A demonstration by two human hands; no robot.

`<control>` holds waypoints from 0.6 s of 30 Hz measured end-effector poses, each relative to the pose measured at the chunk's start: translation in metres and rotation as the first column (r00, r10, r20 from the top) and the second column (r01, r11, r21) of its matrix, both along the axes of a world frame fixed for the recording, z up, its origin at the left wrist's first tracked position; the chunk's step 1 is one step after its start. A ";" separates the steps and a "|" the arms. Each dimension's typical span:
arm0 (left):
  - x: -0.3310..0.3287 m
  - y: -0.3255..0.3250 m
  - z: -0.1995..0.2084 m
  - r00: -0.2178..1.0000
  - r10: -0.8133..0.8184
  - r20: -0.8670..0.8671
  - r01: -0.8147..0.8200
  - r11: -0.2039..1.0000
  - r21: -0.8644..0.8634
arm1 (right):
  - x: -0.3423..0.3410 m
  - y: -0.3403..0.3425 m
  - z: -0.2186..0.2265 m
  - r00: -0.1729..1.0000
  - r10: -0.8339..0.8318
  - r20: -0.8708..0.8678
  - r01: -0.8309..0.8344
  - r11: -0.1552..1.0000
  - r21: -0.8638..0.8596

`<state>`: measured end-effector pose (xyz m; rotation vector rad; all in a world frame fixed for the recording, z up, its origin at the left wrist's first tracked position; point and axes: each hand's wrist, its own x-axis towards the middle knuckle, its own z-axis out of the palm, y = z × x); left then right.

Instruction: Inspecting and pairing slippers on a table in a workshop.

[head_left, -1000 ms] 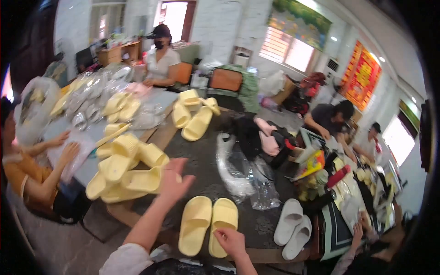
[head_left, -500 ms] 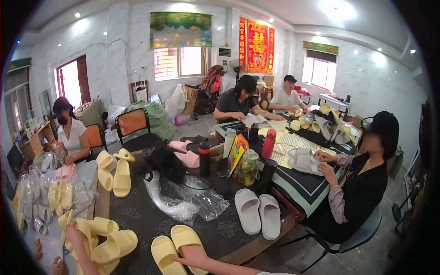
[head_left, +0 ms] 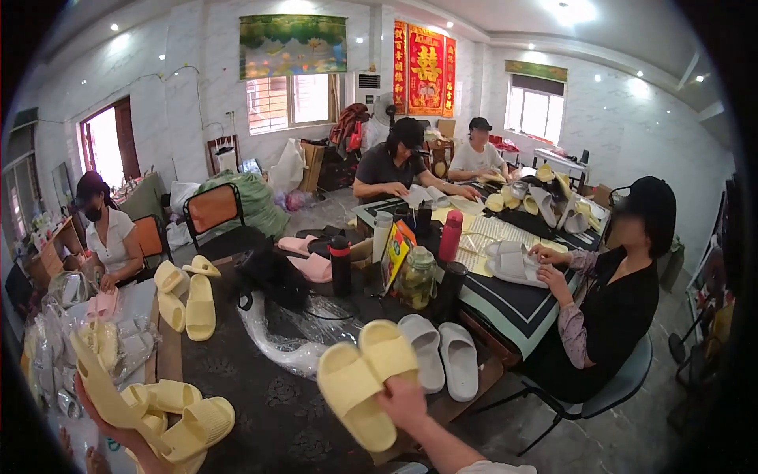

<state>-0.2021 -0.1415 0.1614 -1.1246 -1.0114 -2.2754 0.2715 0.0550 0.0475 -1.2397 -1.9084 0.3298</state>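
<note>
My right hand (head_left: 404, 401) comes up from the lower edge and grips a pair of pale yellow slippers (head_left: 359, 379), held together above the dark table (head_left: 268, 395). My left hand (head_left: 88, 393), at the lower left, holds a single yellow slipper (head_left: 103, 379) upright. Just right of it lies a loose heap of more yellow slippers (head_left: 193, 423). A pair of light grey slippers (head_left: 442, 355) rests on the table just beyond my right hand.
Crumpled clear plastic (head_left: 284, 340), a glass jar (head_left: 416, 278), a black flask (head_left: 340, 265) and a red bottle (head_left: 450, 235) stand mid-table. More yellow slippers (head_left: 185, 296) lie at the left. A person in black (head_left: 624, 292) sits at the right; others sit further back.
The view has swung to the right. My right hand has lifted the yellow pair off the table, and my left hand has taken up a single slipper.
</note>
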 end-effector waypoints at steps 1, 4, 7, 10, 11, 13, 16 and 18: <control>0.028 -0.007 0.016 1.000 0.018 -0.009 -0.018 1.000 -0.004 | 0.012 0.011 0.008 0.999 -0.039 0.032 0.039 0.999 0.009; 0.109 0.019 0.025 0.697 0.405 -0.591 -0.619 0.756 -0.212 | 0.051 0.043 0.020 0.967 -0.236 0.095 0.230 0.970 0.076; 0.135 0.016 -0.001 0.490 0.222 -0.843 -0.685 0.696 -0.215 | 0.067 0.074 0.030 0.933 -0.337 0.129 0.327 0.940 0.095; 0.192 0.039 0.004 0.606 -0.050 -0.794 -0.482 0.771 -0.417 | 0.073 0.103 0.022 0.902 -0.405 0.152 0.411 0.912 -0.008; 0.201 0.055 -0.003 0.613 -0.158 -0.774 -0.414 0.771 -0.484 | 0.088 0.103 0.013 0.886 -0.438 0.151 0.444 0.896 -0.003; 0.213 0.068 -0.029 0.763 -0.266 -0.589 -0.283 0.682 -0.674 | 0.086 0.109 -0.005 0.914 -0.389 0.117 0.400 0.910 -0.105; 0.221 0.077 -0.059 0.760 -0.274 -0.589 -0.342 0.603 -0.721 | 0.078 0.094 -0.016 0.942 -0.332 0.055 0.333 0.901 -0.279; 0.222 0.083 -0.082 0.720 -0.266 -0.641 -0.427 0.558 -0.712 | 0.074 0.074 -0.016 0.941 -0.338 -0.022 0.322 0.914 -0.247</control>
